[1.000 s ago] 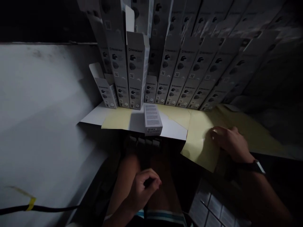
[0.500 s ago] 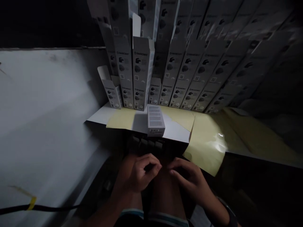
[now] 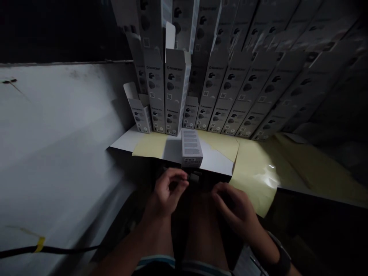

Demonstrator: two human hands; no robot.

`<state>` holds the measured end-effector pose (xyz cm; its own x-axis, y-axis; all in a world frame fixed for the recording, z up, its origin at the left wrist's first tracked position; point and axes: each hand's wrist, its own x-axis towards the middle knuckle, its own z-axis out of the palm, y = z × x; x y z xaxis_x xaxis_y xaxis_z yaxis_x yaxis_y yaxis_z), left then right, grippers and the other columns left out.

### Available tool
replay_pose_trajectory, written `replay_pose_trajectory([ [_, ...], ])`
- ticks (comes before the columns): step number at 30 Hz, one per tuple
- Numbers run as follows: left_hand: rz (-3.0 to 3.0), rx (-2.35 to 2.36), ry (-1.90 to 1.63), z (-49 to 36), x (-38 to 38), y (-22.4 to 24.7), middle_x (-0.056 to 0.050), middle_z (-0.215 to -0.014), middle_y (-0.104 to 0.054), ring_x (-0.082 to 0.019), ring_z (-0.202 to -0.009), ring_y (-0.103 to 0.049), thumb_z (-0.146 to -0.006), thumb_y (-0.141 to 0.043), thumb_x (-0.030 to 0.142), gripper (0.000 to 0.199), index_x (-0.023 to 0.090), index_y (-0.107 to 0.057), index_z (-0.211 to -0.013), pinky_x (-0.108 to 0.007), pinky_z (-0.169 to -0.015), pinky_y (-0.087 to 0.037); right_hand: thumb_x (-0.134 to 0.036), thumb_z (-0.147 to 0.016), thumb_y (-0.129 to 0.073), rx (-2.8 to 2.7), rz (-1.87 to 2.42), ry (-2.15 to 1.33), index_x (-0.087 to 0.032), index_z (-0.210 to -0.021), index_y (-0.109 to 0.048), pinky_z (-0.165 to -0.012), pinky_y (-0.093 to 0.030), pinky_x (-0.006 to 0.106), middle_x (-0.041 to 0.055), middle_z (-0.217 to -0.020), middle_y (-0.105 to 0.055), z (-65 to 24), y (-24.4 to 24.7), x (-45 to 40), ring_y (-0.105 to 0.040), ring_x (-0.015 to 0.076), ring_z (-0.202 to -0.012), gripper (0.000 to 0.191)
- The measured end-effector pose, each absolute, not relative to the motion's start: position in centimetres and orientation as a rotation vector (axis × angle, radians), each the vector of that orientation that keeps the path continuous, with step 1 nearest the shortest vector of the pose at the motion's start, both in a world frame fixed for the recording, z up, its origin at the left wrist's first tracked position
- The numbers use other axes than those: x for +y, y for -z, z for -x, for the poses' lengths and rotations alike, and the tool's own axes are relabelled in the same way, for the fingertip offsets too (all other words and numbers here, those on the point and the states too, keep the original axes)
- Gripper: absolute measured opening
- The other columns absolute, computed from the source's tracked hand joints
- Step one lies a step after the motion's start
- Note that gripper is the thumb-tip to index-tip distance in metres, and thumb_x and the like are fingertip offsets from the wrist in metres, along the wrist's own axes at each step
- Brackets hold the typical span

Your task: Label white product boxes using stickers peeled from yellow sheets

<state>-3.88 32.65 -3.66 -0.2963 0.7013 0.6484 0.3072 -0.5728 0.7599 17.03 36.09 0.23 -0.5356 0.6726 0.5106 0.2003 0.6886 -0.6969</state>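
Over my knees, in front of the shelf edge, my left hand [image 3: 168, 189] is curled, with thumb and fingertips drawn close together. What it pinches, if anything, is too small and dark to make out. Opposite it, my right hand [image 3: 237, 207] is bent inward with its thumb against the curled fingers; anything in it is hidden. A gap separates the two hands. Nearest to them, a small printed carton [image 3: 191, 143] lies on the white board [image 3: 214, 159], its barcode end facing me and slightly past the board's edge. Neither hand touches it.
Stacked grey cartons [image 3: 218, 111] stand in rows behind the board. An open-flapped carton [image 3: 140, 115] stands at the left end, and a taller stack [image 3: 174, 88] has its top flap up. Yellow sheets [image 3: 253, 172] hang over the edge. A black cable [image 3: 66, 251] runs along the left wall.
My left hand has risen and moved left, toward the board's edge. My right hand has shifted slightly right and up, so the gap between them is wider. The cartons stay put.
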Motion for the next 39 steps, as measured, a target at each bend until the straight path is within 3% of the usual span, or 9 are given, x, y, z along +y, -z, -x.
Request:
replay_pose_trajectory([
  [2, -1.721, 1.358, -2.022, 4.8, 34.7, 2.7, -0.006, -0.110, -0.064, -0.011, -0.098, -0.065, -0.085, -0.068, 0.021, 0.029, 0.019, -0.061, -0.113, -0.018, -0.073, -0.056, -0.012, -0.092, -0.056, -2.079, 0.641, -0.508, -0.019, -0.091, -0.056, -0.060, -0.042, 0.017, -0.0025, -0.076, -0.061, -16.5, -0.6, 37.4, -0.054, 0.0074, -0.063, 0.008],
  [4, -1.964, 1.439, -1.989, 5.8, 36.9, 2.0, -0.008, -0.123, -0.062, -0.018, -0.121, -0.058, -0.082, -0.071, 0.023, 0.036, 0.018, -0.060, -0.116, -0.030, -0.094, -0.056, -0.009, -0.090, -0.057, -2.049, 0.625, -0.300, -0.019, -0.090, -0.054, -0.057, -0.039, 0.019, -0.0022, -0.073, -0.058, -15.7, -1.0, 39.0, -0.049, 0.0075, -0.059, 0.010],
  [6, -2.186, 1.487, -1.885, 6.7, 38.8, 1.8, -0.010, -0.135, -0.057, -0.026, -0.141, -0.041, -0.080, -0.072, 0.029, 0.044, 0.017, -0.060, -0.121, -0.049, -0.116, -0.040, -0.008, -0.090, -0.057, -2.028, 0.603, -0.145, -0.018, -0.090, -0.054, -0.056, -0.038, 0.021, -0.0013, -0.072, -0.056, -14.9, -1.6, 40.6, -0.046, 0.0082, -0.059, 0.010],
  [8, -2.277, 1.487, -1.724, 7.3, 40.4, 2.0, -0.009, -0.141, -0.055, -0.030, -0.148, -0.031, -0.082, -0.071, 0.035, 0.044, 0.019, -0.062, -0.122, -0.058, -0.122, -0.026, -0.008, -0.090, -0.056, -2.041, 0.548, -0.028, -0.017, -0.090, -0.054, -0.057, -0.038, 0.022, 0.0000, -0.071, -0.054, -14.0, -2.1, 42.2, -0.047, 0.0095, -0.061, 0.009],
  [11, -2.218, 1.391, -1.594, 7.6, 42.1, 3.0, -0.007, -0.138, -0.058, -0.029, -0.146, -0.036, -0.085, -0.069, 0.037, 0.031, 0.021, -0.070, -0.111, -0.057, -0.119, -0.032, -0.009, -0.091, -0.057, -2.111, 0.445, 0.158, -0.016, -0.091, -0.054, -0.058, -0.038, 0.025, 0.0014, -0.071, -0.054, -13.0, -2.4, 44.0, -0.048, 0.0117, -0.064, 0.007],
  [14, -2.148, 1.280, -1.683, 7.7, 43.1, 4.0, -0.008, -0.130, -0.062, -0.026, -0.143, -0.040, -0.082, -0.072, 0.036, 0.028, 0.021, -0.073, -0.105, -0.053, -0.117, -0.039, -0.010, -0.091, -0.058, -2.162, 0.393, 0.311, -0.015, -0.091, -0.055, -0.058, -0.037, 0.026, 0.0018, -0.071, -0.054, -12.5, -2.4, 45.3, -0.047, 0.0126, -0.065, 0.006],
  [27, -2.098, 1.217, -1.805, 7.1, 43.3, 4.3, -0.008, -0.122, -0.065, -0.023, -0.141, -0.042, -0.079, -0.075, 0.036, 0.026, 0.020, -0.072, -0.100, -0.052, -0.116, -0.041, -0.015, -0.091, -0.061, -2.258, 0.311, 0.472, -0.014, -0.097, -0.059, -0.058, -0.037, 0.028, 0.0020, -0.071, -0.055, -11.9, -1.1, 46.8, -0.048, 0.0147, -0.068, 0.006],
  [39, -2.059, 1.189, -1.808, 7.0, 43.2, 4.3, -0.009, -0.125, -0.064, -0.022, -0.142, -0.042, -0.081, -0.074, 0.035, 0.032, 0.018, -0.070, -0.108, -0.052, -0.118, -0.039, -0.014, -0.092, -0.057, -2.273, 0.371, 0.468, -0.016, -0.094, -0.060, -0.057, -0.038, 0.027, 0.0020, -0.070, -0.059, -12.3, -0.8, 46.7, -0.051, 0.0136, -0.066, 0.004],
])
